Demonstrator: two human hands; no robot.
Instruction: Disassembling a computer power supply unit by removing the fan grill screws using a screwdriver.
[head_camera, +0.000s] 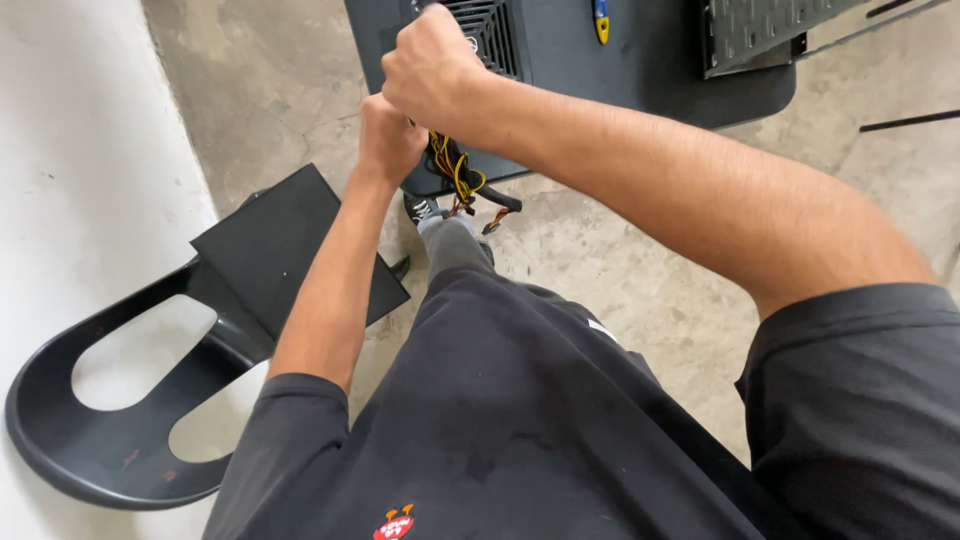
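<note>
Your left hand (388, 135) sits at upper centre of the frame, fingers curled shut around the upper part of a bundle of yellow, black and red insulated wires (455, 172). Your right hand (432, 68) is just above and to the right of it, touching it, fingers closed into a fist over the same bundle where it meets the black metal power supply box with a slotted vent grille (500, 38); whether the fingertips pinch the wires or a connector cannot be told, as the back of the hand hides them. The wire bundle hangs below both hands, looping down toward the centre of the frame, its loose ends near your grey-socked foot in a black sandal (440, 222). The box lies at the top centre of the frame on a dark mat (680, 70) over the concrete floor (620, 280). A perforated black metal panel (760, 30) rests at upper right. A flat black square plate (290, 250) lies on a black plastic chair (110, 400) at lower left.
</note>
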